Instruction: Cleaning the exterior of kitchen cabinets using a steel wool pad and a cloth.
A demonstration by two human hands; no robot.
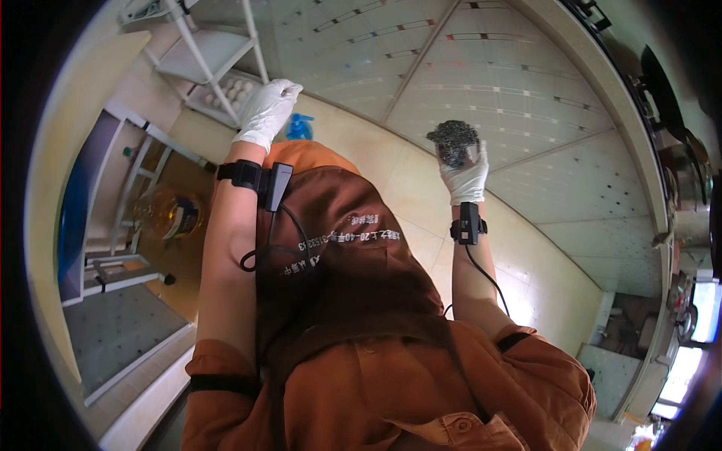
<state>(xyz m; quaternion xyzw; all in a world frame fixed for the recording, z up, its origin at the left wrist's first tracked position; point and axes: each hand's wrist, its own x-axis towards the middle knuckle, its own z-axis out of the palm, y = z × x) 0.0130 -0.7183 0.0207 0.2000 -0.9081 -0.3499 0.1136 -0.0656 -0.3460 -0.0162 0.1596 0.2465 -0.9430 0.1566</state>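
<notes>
My right hand (465,175), in a white glove, holds a dark grey steel wool scrubber (456,141). It is up in front of the patterned cabinet doors (507,96); whether the scrubber touches them I cannot tell. To the left, my left hand (269,110), also gloved in white, has its fingers curled closed with nothing visible in them. That hand is nearest to a post of a white shelf rack (256,42). A blue plastic bottle (299,127) stands on the floor just beyond my brown apron (338,242), partly hidden by it.
Several eggs (234,93) lie on the rack's lower shelf. A large bottle of yellow oil (175,217) is at the left, beside a white metal frame (138,186). Along the right runs the countertop edge (632,113), with a dark pan (663,90) above it.
</notes>
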